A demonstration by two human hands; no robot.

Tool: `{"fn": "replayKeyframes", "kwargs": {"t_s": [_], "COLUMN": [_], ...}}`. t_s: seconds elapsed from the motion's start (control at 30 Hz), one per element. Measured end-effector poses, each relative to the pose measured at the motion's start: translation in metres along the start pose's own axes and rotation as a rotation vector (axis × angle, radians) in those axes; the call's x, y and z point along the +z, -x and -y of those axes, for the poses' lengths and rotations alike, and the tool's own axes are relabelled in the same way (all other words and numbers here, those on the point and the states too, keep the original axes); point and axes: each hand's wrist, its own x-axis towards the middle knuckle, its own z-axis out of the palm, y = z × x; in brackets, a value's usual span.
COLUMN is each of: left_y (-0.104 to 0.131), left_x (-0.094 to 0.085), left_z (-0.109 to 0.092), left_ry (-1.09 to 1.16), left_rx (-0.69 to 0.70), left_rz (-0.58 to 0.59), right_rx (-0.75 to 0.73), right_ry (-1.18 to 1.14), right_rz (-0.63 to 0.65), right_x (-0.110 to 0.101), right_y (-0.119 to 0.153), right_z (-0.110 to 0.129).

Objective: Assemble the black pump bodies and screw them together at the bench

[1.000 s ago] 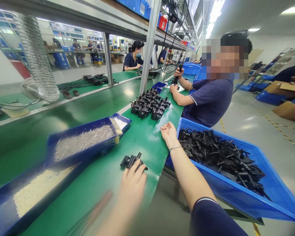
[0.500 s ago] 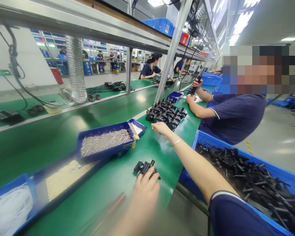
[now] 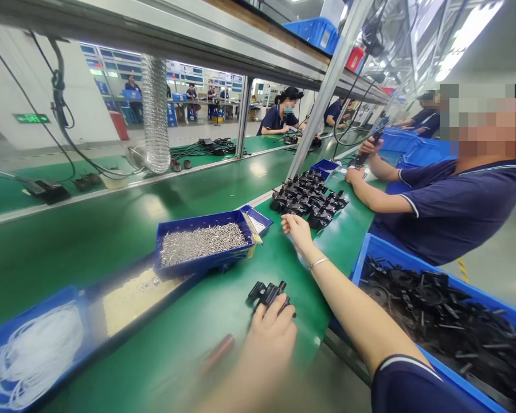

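My left hand rests on a black plastic part on the green bench, its fingers curled over the near side. Farther forward, my right hand hangs over the bench with its fingers bent together; whether something small is between them cannot be made out. Just beyond it stands a group of black assemblies. To the left, a blue tray holds many small metal pins, with a smaller blue tray at its right end. A blurred reddish-brown handle lies left of my left hand.
A blue bin of black parts stands at the right. A co-worker sits beyond it, arms on the bench. Trays of pale small pieces and white strands lie at left. A metal post rises behind the assemblies.
The view has turned a little left, so most things appear farther right. Both hands keep nearly the same places over the bench; my left hand is still on the black part.
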Motion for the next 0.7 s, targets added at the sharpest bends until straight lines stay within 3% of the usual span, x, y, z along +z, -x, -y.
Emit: {"fn": "replayKeyframes", "kwargs": {"t_s": [0.17,0.4,0.53,0.7], "left_y": [0.001,-0.002,0.000,0.003], "left_x": [0.002,-0.003,-0.004,-0.004], "left_z": [-0.001,-0.009,-0.012,-0.013], "left_ry": [0.022,0.022,-0.033,-0.089], "left_rx": [0.004,-0.019,-0.029,-0.008], "left_rz": [-0.023,-0.042,0.016,-0.074], "right_rx": [-0.020,-0.115,-0.150,-0.155], "right_ry": [0.271,0.724,0.938,1.141], "right_rz": [-0.104,-0.334,-0.394,-0.415], "right_x": [-0.055,-0.128,-0.141,-0.139], "right_y": [0.023,0.036,0.035,0.034], "right_z": [-0.016,-0.019,-0.022,-0.018]}}
